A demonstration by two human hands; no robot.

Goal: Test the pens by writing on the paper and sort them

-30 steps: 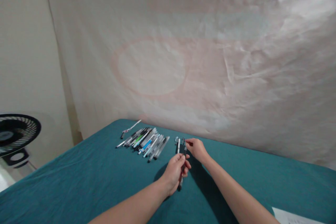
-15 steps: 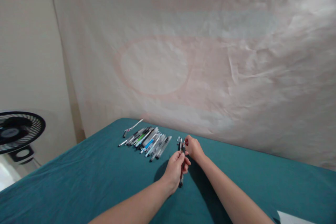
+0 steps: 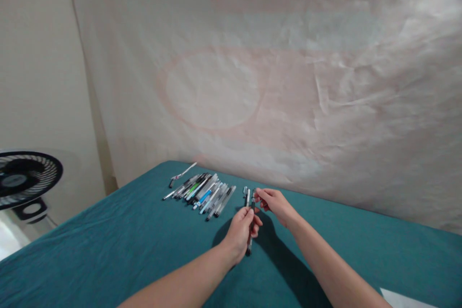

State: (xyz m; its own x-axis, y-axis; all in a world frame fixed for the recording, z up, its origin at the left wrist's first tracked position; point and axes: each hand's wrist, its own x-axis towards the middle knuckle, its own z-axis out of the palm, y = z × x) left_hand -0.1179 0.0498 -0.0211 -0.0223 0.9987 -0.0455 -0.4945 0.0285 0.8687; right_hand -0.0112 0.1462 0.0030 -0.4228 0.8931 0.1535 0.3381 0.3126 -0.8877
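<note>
My left hand (image 3: 241,231) is closed around a pen (image 3: 253,208) with a dark grip and a clear barrel, pointing away from me. At its far end is a small clear piece that looks like a pen cap (image 3: 253,193). The fingertips of my right hand (image 3: 273,203) are pinched at that cap. Just left of the held pen, the end of a second, whitish pen (image 3: 248,196) shows; my left hand hides its rest. A loose clear cap (image 3: 245,189) lies beyond it.
Left of my hands, a pile of pens (image 3: 207,193), mostly clear, black and white, lies on the teal cloth (image 3: 119,240). A thin white stick-like item (image 3: 186,172) lies behind it. A black fan (image 3: 27,180) stands off the left edge; white paper (image 3: 400,298) lies front right.
My right hand has shifted slightly right and turned, so the clear piece at the pen's far end shows more. My left hand keeps its hold in nearly the same place.
</note>
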